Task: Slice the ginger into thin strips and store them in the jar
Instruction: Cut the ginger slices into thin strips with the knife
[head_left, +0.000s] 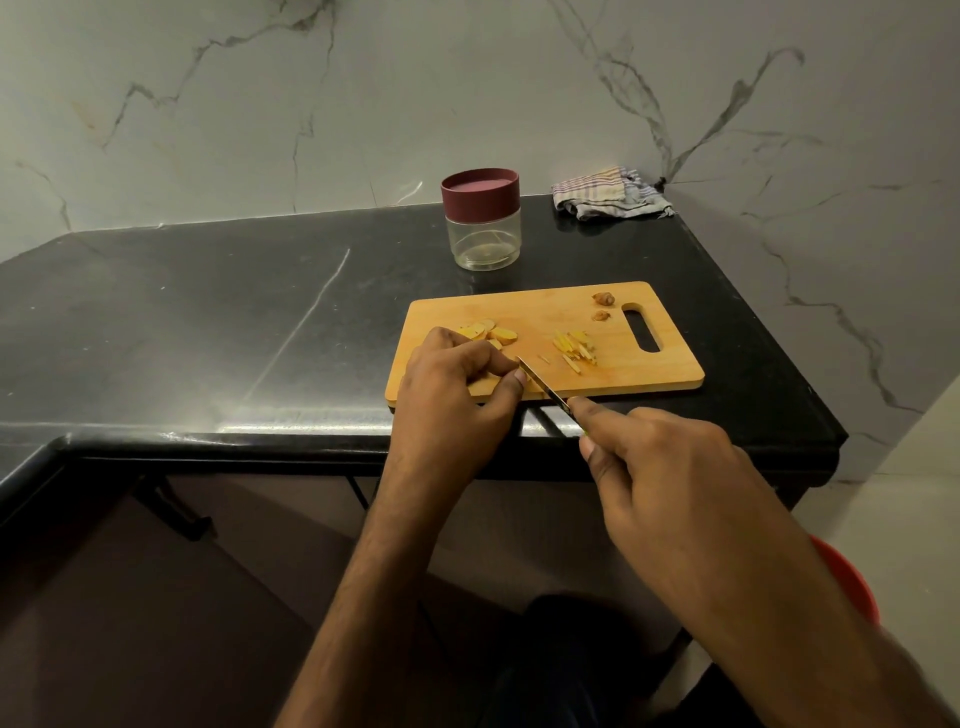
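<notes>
Ginger slices (493, 332), strips (574, 348) on board; jar (482, 221) lidded.

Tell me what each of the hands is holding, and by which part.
Right hand grips the knife by its handle. Left hand pins ginger on the cutting board; the piece itself is hidden under its fingers.

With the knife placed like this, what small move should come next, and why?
Probably press the knife down for one thin cut. Its blade lies beside the left hand, whose fingers hold something at the board's near edge. Uncut slices wait behind; only a few strips exist, and the jar is lidded and empty.
</notes>
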